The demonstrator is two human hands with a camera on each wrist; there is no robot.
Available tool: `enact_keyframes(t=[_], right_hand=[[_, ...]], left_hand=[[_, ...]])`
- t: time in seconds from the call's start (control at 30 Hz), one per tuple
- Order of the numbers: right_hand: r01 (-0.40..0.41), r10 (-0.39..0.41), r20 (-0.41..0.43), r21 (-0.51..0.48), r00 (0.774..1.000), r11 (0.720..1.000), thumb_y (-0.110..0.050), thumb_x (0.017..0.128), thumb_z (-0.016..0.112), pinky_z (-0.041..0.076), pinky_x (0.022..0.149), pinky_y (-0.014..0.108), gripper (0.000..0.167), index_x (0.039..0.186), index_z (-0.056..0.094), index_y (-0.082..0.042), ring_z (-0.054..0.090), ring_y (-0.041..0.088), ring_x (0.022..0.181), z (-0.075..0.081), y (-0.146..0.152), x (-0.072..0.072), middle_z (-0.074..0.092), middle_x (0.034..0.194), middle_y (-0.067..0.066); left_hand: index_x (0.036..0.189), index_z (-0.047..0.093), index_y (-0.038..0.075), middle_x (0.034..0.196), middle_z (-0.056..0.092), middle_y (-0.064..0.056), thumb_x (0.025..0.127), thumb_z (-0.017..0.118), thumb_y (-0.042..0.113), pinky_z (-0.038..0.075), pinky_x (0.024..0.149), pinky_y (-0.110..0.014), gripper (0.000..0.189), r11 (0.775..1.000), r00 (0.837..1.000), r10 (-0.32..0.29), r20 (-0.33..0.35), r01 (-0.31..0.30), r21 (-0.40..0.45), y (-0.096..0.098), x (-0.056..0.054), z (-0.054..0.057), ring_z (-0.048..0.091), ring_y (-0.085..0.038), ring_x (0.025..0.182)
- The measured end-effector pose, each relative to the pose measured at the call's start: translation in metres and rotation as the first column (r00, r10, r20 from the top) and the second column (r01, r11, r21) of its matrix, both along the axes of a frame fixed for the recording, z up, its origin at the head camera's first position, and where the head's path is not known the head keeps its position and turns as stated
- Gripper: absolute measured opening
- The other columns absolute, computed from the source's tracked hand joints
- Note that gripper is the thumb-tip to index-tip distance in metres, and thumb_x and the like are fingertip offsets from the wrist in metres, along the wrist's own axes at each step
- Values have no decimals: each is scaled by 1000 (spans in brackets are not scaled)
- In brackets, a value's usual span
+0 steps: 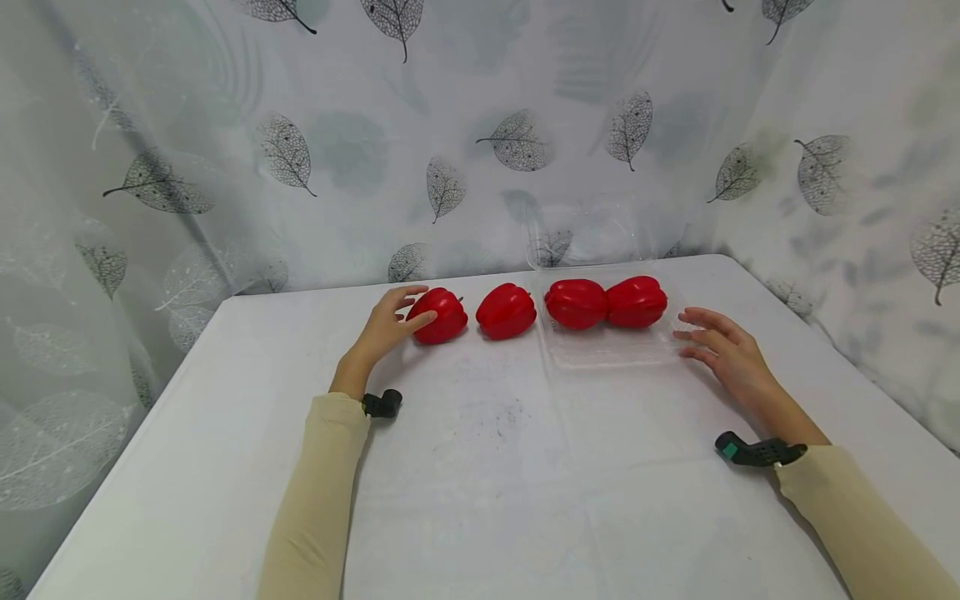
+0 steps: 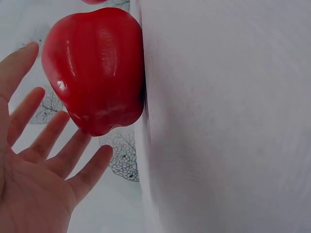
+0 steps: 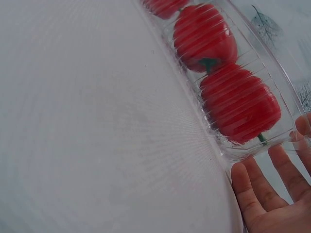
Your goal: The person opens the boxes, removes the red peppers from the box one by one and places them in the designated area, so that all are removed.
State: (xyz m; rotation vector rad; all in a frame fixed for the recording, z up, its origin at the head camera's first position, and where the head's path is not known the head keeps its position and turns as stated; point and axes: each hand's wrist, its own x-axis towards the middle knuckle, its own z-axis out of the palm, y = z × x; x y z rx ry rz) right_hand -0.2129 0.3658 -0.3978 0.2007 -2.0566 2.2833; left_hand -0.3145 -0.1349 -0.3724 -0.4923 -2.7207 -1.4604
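My left hand (image 1: 387,327) is at the left side of a red bell pepper (image 1: 442,317), the leftmost on the table. In the left wrist view its fingers are spread beside that pepper (image 2: 97,70), not closed round it. Just right of it lies a second red bell pepper (image 1: 507,312). Two more peppers, a left one (image 1: 576,304) and a right one (image 1: 636,302), lie side by side in a clear plastic container (image 1: 600,354) with its lid raised. At the container's right edge is my right hand (image 1: 723,354), fingers loosely extended; in the right wrist view the fingertips appear at its wall (image 3: 228,154).
The container's clear lid (image 1: 600,233) stands up at the back, against a leaf-patterned curtain (image 1: 465,108). A white cloth covers the table (image 1: 510,467), whose far edge runs just behind the peppers. Each wrist wears a black strapped device (image 1: 757,451).
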Motion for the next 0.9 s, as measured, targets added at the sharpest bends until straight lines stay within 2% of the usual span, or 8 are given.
enact_keyframes(t=[0.23,0.6,0.9], right_hand=[[14,-14,11,14,1000,1000,-18,102,52,54,83,19,43,142,41,-7,63,2,106,-1,1,-1,52,128,-6],[9,-9,-4,20,1000,1000,-17,102,51,53,84,18,38,139,45,-10,62,3,108,0,1,-2,53,128,-7],[-58,57,-31,-42,998,997,-10,103,46,53,85,20,36,139,43,-6,63,6,108,0,3,-1,51,131,-1]], left_hand=[[142,47,15,148,41,-12,93,67,27,40,108,-48,55,1000,1000,-1,-15,1,-3,3,2,3,42,-33,134],[142,47,14,146,42,-13,93,67,25,41,107,-48,55,1000,999,-6,-51,5,-15,5,3,7,44,-33,133],[142,48,10,146,42,-12,93,67,24,41,107,-47,54,1000,997,-28,-74,28,1,9,6,12,45,-32,132]])
